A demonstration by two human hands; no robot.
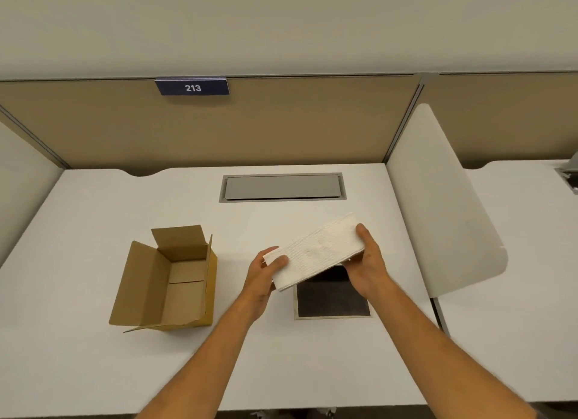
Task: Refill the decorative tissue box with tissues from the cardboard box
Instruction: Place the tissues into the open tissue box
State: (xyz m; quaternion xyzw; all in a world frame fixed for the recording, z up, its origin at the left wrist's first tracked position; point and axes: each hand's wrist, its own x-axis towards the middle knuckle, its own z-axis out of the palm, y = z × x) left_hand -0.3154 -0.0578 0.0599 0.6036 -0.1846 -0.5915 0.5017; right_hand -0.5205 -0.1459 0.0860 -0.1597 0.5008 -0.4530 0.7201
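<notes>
**Person's body: two bare forearms and hands, nothing worn**

Only the arms show. Both forearms come in from the bottom edge, bare all the way to the frame edge, no sleeve or cuff visible on either. The bare left hand (262, 273) has no ring, watch, band or glove that can be made out. The bare right hand (369, 262) is the same: wrist uncovered, fingers uncovered, thumb seen on top. Nails look short and unpainted, though the picture is too soft to be sure. No markings or jewellery visible on the forearms. Upper arms, shoulders and the torso are out of view, so clothing cannot be told.
</notes>
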